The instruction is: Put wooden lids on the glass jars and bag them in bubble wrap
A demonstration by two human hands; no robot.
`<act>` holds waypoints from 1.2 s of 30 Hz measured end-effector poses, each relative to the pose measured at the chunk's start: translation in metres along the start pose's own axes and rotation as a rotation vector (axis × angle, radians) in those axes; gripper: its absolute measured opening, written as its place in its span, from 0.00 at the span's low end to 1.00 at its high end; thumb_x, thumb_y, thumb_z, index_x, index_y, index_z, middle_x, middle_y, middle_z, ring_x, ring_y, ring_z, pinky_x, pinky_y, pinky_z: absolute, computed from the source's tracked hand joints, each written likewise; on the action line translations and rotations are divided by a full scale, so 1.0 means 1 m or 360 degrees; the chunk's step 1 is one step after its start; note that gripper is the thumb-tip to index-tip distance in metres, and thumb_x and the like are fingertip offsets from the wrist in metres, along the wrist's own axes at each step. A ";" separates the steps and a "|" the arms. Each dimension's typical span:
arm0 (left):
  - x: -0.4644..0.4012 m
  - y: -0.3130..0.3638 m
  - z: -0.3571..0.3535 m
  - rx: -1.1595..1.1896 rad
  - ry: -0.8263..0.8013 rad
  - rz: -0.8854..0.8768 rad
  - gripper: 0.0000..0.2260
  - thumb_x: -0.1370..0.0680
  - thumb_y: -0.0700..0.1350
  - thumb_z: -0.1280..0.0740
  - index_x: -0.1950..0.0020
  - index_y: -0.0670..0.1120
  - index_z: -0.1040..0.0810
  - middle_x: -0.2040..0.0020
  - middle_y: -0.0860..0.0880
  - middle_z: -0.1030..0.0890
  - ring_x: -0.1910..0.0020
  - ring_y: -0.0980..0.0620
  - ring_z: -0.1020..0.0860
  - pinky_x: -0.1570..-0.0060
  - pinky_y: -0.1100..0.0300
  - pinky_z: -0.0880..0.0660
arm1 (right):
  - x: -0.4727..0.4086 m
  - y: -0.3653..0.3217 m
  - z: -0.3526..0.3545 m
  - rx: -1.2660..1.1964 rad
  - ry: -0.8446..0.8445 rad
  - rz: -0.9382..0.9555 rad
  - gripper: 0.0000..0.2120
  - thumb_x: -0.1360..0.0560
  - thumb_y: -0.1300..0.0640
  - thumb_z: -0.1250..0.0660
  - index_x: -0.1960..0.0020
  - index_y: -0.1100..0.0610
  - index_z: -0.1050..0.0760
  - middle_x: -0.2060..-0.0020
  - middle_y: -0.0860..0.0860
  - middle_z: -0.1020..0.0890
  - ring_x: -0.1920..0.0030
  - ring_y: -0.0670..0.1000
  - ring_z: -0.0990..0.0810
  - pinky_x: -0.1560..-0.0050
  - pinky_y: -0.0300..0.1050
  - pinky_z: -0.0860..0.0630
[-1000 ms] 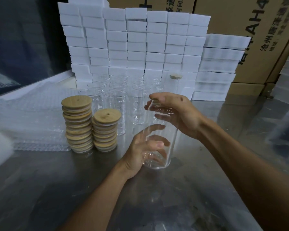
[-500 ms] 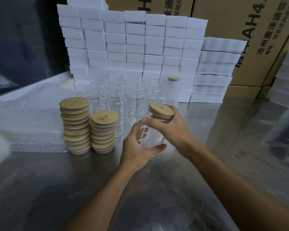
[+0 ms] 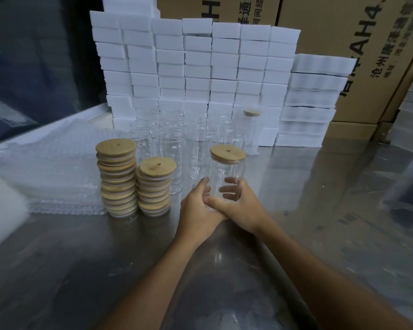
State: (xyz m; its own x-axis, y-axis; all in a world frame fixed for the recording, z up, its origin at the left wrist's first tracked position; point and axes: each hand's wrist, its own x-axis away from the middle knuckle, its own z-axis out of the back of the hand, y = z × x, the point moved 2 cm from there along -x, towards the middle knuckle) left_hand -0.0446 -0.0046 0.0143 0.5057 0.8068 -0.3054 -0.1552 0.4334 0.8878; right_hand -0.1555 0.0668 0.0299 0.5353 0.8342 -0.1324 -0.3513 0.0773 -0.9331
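Both hands, left (image 3: 196,206) and right (image 3: 239,206), grasp a jar (image 3: 227,177) already lidded (image 3: 227,153); bagging remains, and open jars (image 3: 168,148) still wait behind.

Bare bench (image 3: 320,234) opens wide to my right, nothing standing there, and the near stretch under my forearms is open too. To my left, two stacks of wooden lids (image 3: 135,179) stand close, with bubble wrap (image 3: 57,177) spread beyond them. Straight ahead, open glass jars (image 3: 169,148) crowd together just behind the capped jar (image 3: 227,177) in my hands. Behind those rises a wall of white foam blocks (image 3: 196,65), with cardboard boxes (image 3: 343,32) behind it.
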 end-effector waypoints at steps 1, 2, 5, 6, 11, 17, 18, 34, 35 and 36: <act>0.002 -0.001 -0.001 -0.0061 -0.0002 -0.0015 0.43 0.38 0.50 0.22 0.25 0.51 0.34 0.36 0.50 0.22 0.38 0.55 0.23 0.40 0.54 0.23 | 0.002 0.004 0.000 0.0035 -0.0004 -0.0001 0.51 0.47 0.31 0.22 0.30 0.48 0.34 0.40 0.46 0.22 0.41 0.45 0.20 0.47 0.39 0.21; 0.003 -0.001 -0.002 -0.0116 0.0002 -0.0027 0.42 0.35 0.47 0.22 0.24 0.50 0.35 0.35 0.49 0.23 0.36 0.53 0.24 0.39 0.53 0.24 | 0.003 0.008 0.000 0.0072 -0.0008 0.0001 0.53 0.47 0.31 0.22 0.28 0.49 0.35 0.39 0.47 0.22 0.41 0.45 0.20 0.45 0.38 0.22; 0.011 -0.002 0.001 -0.0296 0.0030 -0.0059 0.40 0.32 0.45 0.23 0.23 0.48 0.37 0.32 0.49 0.28 0.33 0.51 0.27 0.37 0.55 0.27 | 0.003 0.013 0.006 0.0189 -0.0075 -0.0022 0.57 0.47 0.31 0.20 0.24 0.52 0.35 0.35 0.48 0.22 0.39 0.45 0.20 0.36 0.45 0.23; 0.016 0.000 0.002 -0.0362 0.0034 -0.0088 0.39 0.31 0.46 0.24 0.23 0.47 0.38 0.31 0.49 0.30 0.33 0.51 0.29 0.36 0.60 0.30 | 0.003 0.014 0.011 0.0247 -0.0115 -0.0029 0.57 0.45 0.33 0.19 0.23 0.53 0.36 0.33 0.48 0.22 0.38 0.45 0.20 0.33 0.46 0.25; 0.039 0.026 0.020 -0.0466 0.0073 -0.0300 0.38 0.31 0.41 0.23 0.25 0.49 0.36 0.30 0.51 0.37 0.33 0.55 0.34 0.41 0.73 0.39 | 0.009 0.021 0.029 0.0676 -0.0188 0.0099 0.40 0.31 0.48 0.19 0.25 0.55 0.30 0.34 0.44 0.23 0.32 0.44 0.24 0.30 0.41 0.30; 0.044 0.102 0.074 -0.0337 0.0172 -0.0601 0.12 0.32 0.42 0.23 0.50 0.51 0.18 0.54 0.56 0.19 0.61 0.55 0.21 0.58 0.55 0.20 | 0.008 0.038 0.060 0.0221 0.0236 -0.0116 0.18 0.27 0.68 0.25 0.39 0.62 0.20 0.49 0.53 0.16 0.57 0.38 0.18 0.56 0.26 0.24; 0.038 0.115 0.085 -0.0297 0.0199 -0.0618 0.09 0.31 0.44 0.23 0.54 0.53 0.18 0.58 0.57 0.18 0.66 0.57 0.21 0.62 0.59 0.21 | 0.008 0.041 0.064 0.0134 0.0350 -0.0146 0.13 0.26 0.68 0.26 0.42 0.62 0.19 0.52 0.54 0.15 0.59 0.42 0.17 0.57 0.30 0.23; -0.116 0.068 0.224 -0.0943 0.0306 0.0378 0.06 0.26 0.37 0.28 0.53 0.35 0.19 0.53 0.40 0.17 0.67 0.47 0.23 0.68 0.59 0.29 | 0.007 0.044 0.064 -0.0168 0.0585 -0.0228 0.06 0.24 0.68 0.31 0.56 0.60 0.19 0.67 0.53 0.16 0.69 0.47 0.19 0.62 0.39 0.22; -0.115 0.062 0.228 -0.1023 0.0293 0.0428 0.07 0.27 0.39 0.26 0.54 0.36 0.18 0.54 0.40 0.17 0.66 0.46 0.22 0.66 0.57 0.26 | 0.006 0.044 0.064 -0.0172 0.0593 -0.0229 0.06 0.24 0.69 0.31 0.56 0.60 0.19 0.67 0.53 0.16 0.69 0.46 0.19 0.62 0.40 0.22; -0.115 0.055 0.231 -0.1089 0.0282 0.0483 0.10 0.29 0.42 0.24 0.54 0.36 0.18 0.55 0.40 0.16 0.65 0.45 0.20 0.61 0.54 0.22 | 0.006 0.045 0.064 -0.0169 0.0598 -0.0228 0.06 0.24 0.69 0.31 0.56 0.60 0.19 0.68 0.52 0.16 0.69 0.46 0.19 0.62 0.40 0.22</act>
State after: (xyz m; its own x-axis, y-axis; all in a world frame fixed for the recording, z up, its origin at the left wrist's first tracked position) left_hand 0.0845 -0.1658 0.1778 0.2222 0.9574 -0.1843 -0.7851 0.2878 0.5485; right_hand -0.2171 0.1100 0.0087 0.8232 0.5600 -0.0933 -0.1821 0.1048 -0.9777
